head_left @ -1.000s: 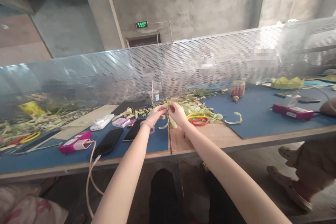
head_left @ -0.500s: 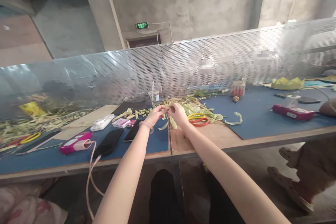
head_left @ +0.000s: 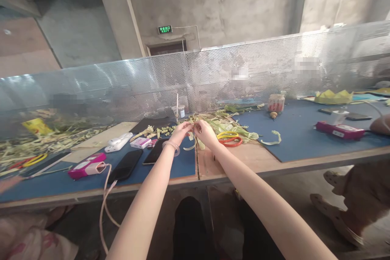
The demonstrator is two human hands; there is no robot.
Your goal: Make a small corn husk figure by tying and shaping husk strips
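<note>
At the frame's centre, the left hand (head_left: pixel 182 131) and right hand (head_left: pixel 204 131) meet with curled fingers; whether they grasp something, I cannot tell. Leaf strips (head_left: pixel 241 128) lie just beside, probably for easy reach.

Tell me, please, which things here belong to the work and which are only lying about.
Likely part of the work:
leafy strips
knotted greenish pieces
yellow and orange handles, probably scissors

Just lying about, it seems:
drink cup
left magenta box
black phone

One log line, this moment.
left hand: bunched | right hand: close beside, grasp unclear | near: pale green leafy strips, yellow and orange looped handles
</note>
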